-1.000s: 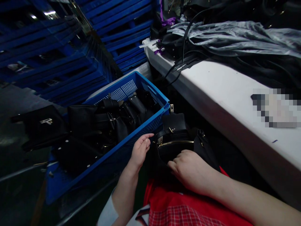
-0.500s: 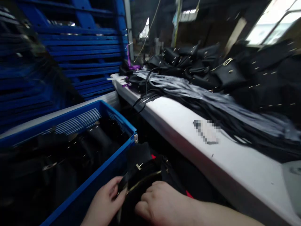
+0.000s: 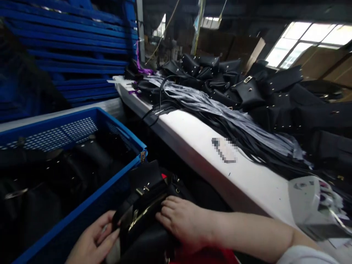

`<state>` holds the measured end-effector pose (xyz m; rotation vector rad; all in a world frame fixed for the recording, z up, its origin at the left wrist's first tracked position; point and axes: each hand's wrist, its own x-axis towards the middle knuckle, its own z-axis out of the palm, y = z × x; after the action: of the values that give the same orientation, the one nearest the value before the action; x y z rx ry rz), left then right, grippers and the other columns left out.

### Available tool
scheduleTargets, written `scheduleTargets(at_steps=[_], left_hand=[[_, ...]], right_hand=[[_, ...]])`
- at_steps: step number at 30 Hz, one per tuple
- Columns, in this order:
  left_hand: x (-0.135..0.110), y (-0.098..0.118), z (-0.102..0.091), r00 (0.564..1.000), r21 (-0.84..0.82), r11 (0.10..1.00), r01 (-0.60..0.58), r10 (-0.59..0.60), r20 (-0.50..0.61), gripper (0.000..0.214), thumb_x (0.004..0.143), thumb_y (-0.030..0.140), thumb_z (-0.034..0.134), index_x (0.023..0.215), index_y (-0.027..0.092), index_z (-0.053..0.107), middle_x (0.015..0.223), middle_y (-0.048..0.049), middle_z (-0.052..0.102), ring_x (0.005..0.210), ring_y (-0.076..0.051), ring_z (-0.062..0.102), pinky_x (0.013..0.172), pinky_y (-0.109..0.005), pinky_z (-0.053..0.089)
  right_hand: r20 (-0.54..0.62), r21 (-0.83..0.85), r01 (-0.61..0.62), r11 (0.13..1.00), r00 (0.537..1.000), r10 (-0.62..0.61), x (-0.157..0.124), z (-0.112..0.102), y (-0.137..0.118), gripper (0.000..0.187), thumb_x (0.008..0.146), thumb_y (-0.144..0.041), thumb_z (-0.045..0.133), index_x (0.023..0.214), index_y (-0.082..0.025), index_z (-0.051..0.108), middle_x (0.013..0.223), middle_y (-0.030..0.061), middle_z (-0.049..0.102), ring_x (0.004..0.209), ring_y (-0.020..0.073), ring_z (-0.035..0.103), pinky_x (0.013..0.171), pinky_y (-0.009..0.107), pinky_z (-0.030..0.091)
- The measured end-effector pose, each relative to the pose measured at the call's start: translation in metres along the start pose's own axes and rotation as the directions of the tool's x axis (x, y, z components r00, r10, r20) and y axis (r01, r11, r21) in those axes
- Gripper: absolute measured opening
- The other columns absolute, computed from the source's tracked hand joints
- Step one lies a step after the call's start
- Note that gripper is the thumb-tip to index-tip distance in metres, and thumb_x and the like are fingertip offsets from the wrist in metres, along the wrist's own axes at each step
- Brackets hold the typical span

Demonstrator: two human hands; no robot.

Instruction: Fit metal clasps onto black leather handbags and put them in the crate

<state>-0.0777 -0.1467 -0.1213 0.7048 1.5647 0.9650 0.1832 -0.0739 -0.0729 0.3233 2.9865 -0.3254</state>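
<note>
A black handbag (image 3: 150, 236) with a gold zipper and gold metal fittings lies before me at the bottom centre, its flap turned up at the far side. My left hand (image 3: 95, 238) pinches the bag's near left edge between thumb and fingers. Across the other side, my right hand (image 3: 183, 220) has its fingers bent over the bag's edge beside the zipper, gripping the black material. The right fingertips are partly hidden. Something red (image 3: 211, 256) shows beneath the bag and the right forearm.
To the left stands a blue plastic crate (image 3: 90, 203) filled with black bags. A white table (image 3: 192, 135) runs diagonally on the right, carrying black straps (image 3: 220, 124), a pile of black bags (image 3: 249, 91) and a white container (image 3: 304, 200). Blue pallets (image 3: 96, 55) are stacked behind.
My view has turned right, so the scene shifts left. The bag's zipper side is now more exposed, with my right hand farther from the left one. Both hands keep hold of the bag.
</note>
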Motion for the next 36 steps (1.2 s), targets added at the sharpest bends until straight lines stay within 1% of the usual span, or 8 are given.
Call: scheduleTargets(at_steps=[4,8,15,23,28,31,34,36], left_hand=[[-0.006,-0.002,-0.006,0.999,-0.084,0.996,-0.036,0.04,0.036,0.04,0.057,0.043,0.081,0.085,0.021,0.063,0.076,-0.0025,0.065,0.072,-0.022,0.062,0.061,-0.029,0.051],[-0.008,-0.002,-0.005,0.994,-0.121,0.988,-0.098,0.103,0.033,0.034,0.064,0.039,0.078,0.085,0.018,0.06,0.075,-0.0005,0.061,0.067,-0.016,0.056,0.06,-0.023,0.046],[-0.011,-0.001,-0.005,0.995,-0.188,0.977,-0.1,0.104,0.008,0.032,0.064,0.033,0.077,0.084,0.016,0.057,0.074,0.0003,0.059,0.065,-0.014,0.055,0.059,-0.022,0.044],[-0.002,-0.003,0.003,0.986,-0.143,0.978,-0.154,0.143,-0.084,0.029,0.063,0.034,0.076,0.076,0.016,0.058,0.063,0.0027,0.056,0.06,-0.011,0.051,0.057,-0.02,0.039],[0.0,-0.003,0.007,0.982,-0.18,0.971,-0.158,0.135,-0.133,0.036,0.062,0.042,0.079,0.076,0.015,0.06,0.061,0.0021,0.055,0.057,-0.012,0.051,0.055,-0.021,0.039],[0.001,-0.006,0.0,0.951,-0.253,0.946,-0.201,0.126,-0.284,0.049,0.068,0.051,0.074,0.095,0.013,0.064,0.054,0.0066,0.044,0.047,-0.007,0.038,0.047,-0.019,0.029],[0.002,-0.015,-0.015,0.884,-0.306,0.915,-0.263,0.102,-0.455,0.058,0.072,0.058,0.068,0.105,0.011,0.063,0.052,0.0099,0.032,0.043,-0.005,0.025,0.043,-0.018,0.015],[0.003,-0.023,-0.025,0.874,-0.322,0.907,-0.271,0.091,-0.478,0.059,0.071,0.06,0.068,0.101,0.01,0.064,0.054,0.0095,0.032,0.043,-0.005,0.023,0.042,-0.018,0.013]], right_hand=[[-0.017,0.109,-0.077,0.991,0.997,0.079,-0.007,0.0,-0.007,0.096,0.074,-0.043,0.068,0.148,0.001,0.025,0.149,0.0235,0.038,0.14,0.0331,0.03,0.119,0.045,0.011],[0.005,0.149,-0.079,0.986,0.997,0.079,-0.007,0.01,-0.011,0.102,0.071,-0.036,0.07,0.15,0.001,0.019,0.155,0.0229,0.028,0.144,0.0325,0.021,0.121,0.043,0.004],[0.041,0.149,-0.075,0.986,0.997,0.07,-0.004,0.019,-0.015,0.088,0.076,-0.038,0.065,0.147,0.002,0.03,0.148,0.0239,0.04,0.139,0.0335,0.034,0.12,0.043,0.012],[-0.016,0.204,-0.002,0.979,1.0,0.006,0.004,0.031,-0.022,0.026,0.091,-0.02,0.048,0.108,-0.013,0.067,0.1,0.0109,0.072,0.099,0.0217,0.064,0.109,0.037,0.033],[-0.056,0.259,0.019,0.966,0.998,-0.005,0.009,0.037,-0.026,0.018,0.094,-0.022,0.049,0.093,-0.017,0.067,0.09,0.0054,0.072,0.089,0.0184,0.064,0.103,0.033,0.038],[-0.098,0.332,0.055,0.942,0.995,-0.023,0.008,0.04,-0.021,0.022,0.096,-0.02,0.046,0.085,-0.019,0.064,0.085,0.0019,0.071,0.083,0.0158,0.064,0.1,0.029,0.039],[-0.157,0.415,-0.012,0.91,0.984,0.085,0.001,0.033,-0.003,0.025,0.096,-0.018,0.042,0.081,-0.019,0.062,0.082,0.0028,0.069,0.08,0.0162,0.062,0.09,0.028,0.044],[-0.169,0.48,-0.131,0.868,0.956,0.238,-0.006,0.021,0.012,0.026,0.097,-0.021,0.04,0.08,-0.018,0.059,0.08,0.004,0.066,0.074,0.0162,0.059,0.076,0.026,0.046]])
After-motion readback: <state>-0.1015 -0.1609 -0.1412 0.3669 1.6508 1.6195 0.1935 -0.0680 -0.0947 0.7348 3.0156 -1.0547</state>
